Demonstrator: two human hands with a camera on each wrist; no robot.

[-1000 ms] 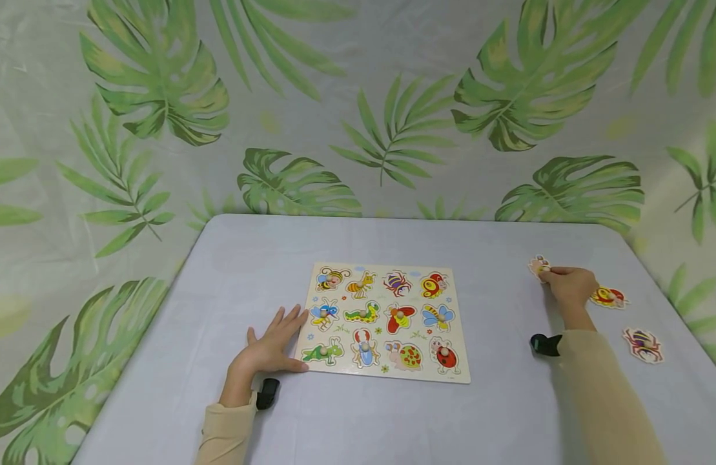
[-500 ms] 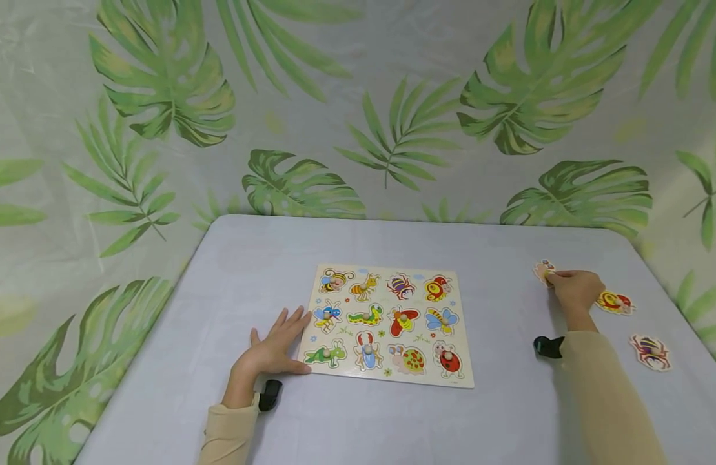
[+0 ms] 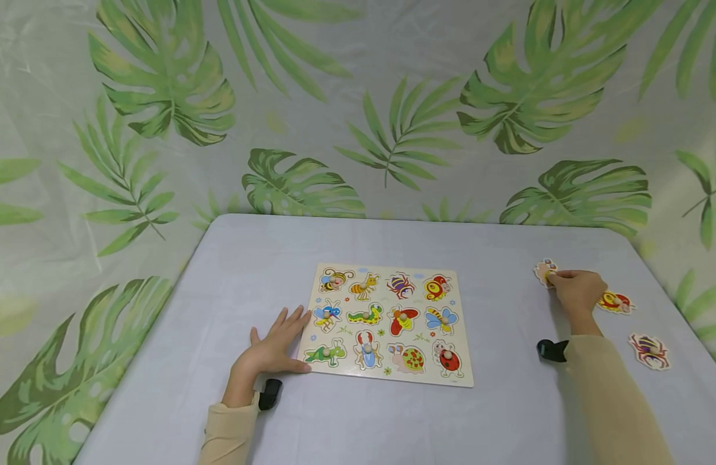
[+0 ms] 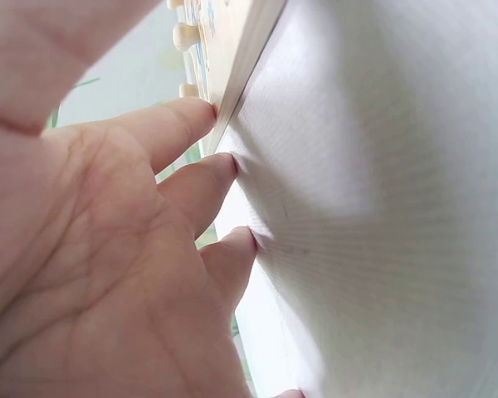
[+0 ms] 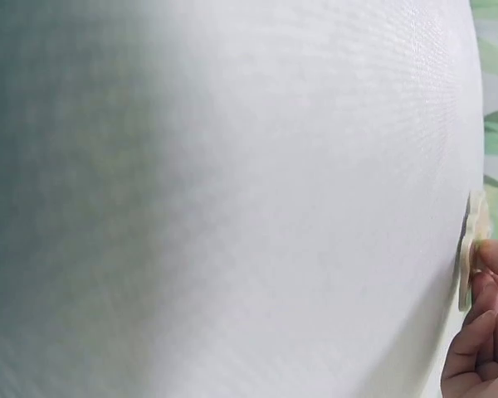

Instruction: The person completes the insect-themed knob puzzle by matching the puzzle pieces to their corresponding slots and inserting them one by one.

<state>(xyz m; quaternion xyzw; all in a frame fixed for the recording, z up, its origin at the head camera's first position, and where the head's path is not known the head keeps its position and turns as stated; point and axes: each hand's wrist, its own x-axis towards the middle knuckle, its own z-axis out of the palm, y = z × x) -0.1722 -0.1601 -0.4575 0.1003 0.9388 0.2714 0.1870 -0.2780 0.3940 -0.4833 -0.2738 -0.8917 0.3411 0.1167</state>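
A wooden knob puzzle board with insect pictures lies flat on the table. My left hand is spread at its left side, thumb at the near corner and fingertips along the edge; the left wrist view has straight fingers meeting the board's side and the cloth. Far to the right, my right hand pinches a small snail puzzle piece between thumb and fingertips, its lower part hidden by them. In the right wrist view, that piece stands edge-on, close over the white cloth.
A red and yellow butterfly piece lies just right of my right hand, partly behind it. Nearer the right edge is a spider piece. White cloth covers the table; a leaf-patterned curtain hangs behind it.
The head view has shifted slightly, moving everything a little in the picture. My right hand keeps its pinch on the snail piece, its wrist turned a touch; the left hand stays put.
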